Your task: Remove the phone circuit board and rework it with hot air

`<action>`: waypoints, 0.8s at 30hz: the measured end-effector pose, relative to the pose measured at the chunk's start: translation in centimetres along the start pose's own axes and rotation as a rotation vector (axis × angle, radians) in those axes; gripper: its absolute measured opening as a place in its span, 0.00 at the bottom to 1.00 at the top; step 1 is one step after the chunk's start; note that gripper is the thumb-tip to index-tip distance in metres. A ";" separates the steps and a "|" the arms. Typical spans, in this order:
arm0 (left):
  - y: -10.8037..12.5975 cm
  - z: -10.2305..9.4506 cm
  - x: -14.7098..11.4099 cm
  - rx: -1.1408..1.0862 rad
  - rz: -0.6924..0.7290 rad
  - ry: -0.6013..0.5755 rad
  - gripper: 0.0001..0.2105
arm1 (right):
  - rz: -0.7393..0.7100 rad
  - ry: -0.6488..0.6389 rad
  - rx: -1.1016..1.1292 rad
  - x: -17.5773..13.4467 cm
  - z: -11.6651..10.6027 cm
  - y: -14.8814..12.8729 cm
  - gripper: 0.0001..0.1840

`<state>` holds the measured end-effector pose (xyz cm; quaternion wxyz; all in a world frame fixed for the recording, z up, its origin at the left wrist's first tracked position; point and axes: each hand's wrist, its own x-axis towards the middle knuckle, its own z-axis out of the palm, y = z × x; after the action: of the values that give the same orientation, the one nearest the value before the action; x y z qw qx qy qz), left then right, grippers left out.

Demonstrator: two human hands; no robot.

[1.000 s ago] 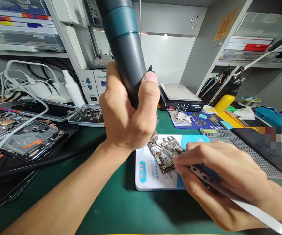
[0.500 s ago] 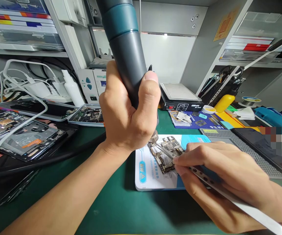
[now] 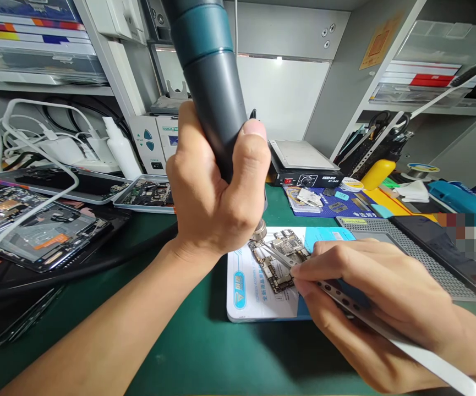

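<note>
My left hand (image 3: 217,187) is wrapped round the dark grey handle of a hot air gun (image 3: 217,93) with a teal band. Its metal nozzle (image 3: 259,231) points down at the upper left corner of a phone circuit board (image 3: 281,258). The board lies on a white and blue box (image 3: 241,308). In my right hand (image 3: 370,297) is a pair of metal tweezers (image 3: 403,341), pinched between thumb and fingers. Their tips reach over the board close to the nozzle; whether they grip a part there is too small to tell.
Opened devices (image 3: 48,225) and a white cable (image 3: 27,214) lie to the left. Behind stand a hot air station (image 3: 147,146), a white bottle (image 3: 122,148) and a flat heating plate (image 3: 306,162). A perforated metal mat (image 3: 436,269) and a dark phone (image 3: 431,236) are at right.
Both hands, the hot air gun and the tweezers keep practically the same position over the board. The whole view has shifted very slightly.
</note>
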<state>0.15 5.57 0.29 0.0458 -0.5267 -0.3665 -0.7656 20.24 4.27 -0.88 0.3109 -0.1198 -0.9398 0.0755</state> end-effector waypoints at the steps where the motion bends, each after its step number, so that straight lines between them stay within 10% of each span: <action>1: 0.0 0.0 0.0 0.010 -0.018 -0.006 0.07 | -0.002 0.004 0.008 0.0 0.0 0.0 0.15; 24: 0.2 0.4 0.1 0.003 -0.017 0.037 0.04 | -0.025 -0.044 0.024 0.3 -0.4 -0.4 0.15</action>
<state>0.52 5.71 0.52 0.0467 -0.5092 -0.3714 -0.7750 20.21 3.96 -0.31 0.2923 -0.1027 -0.9469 0.0857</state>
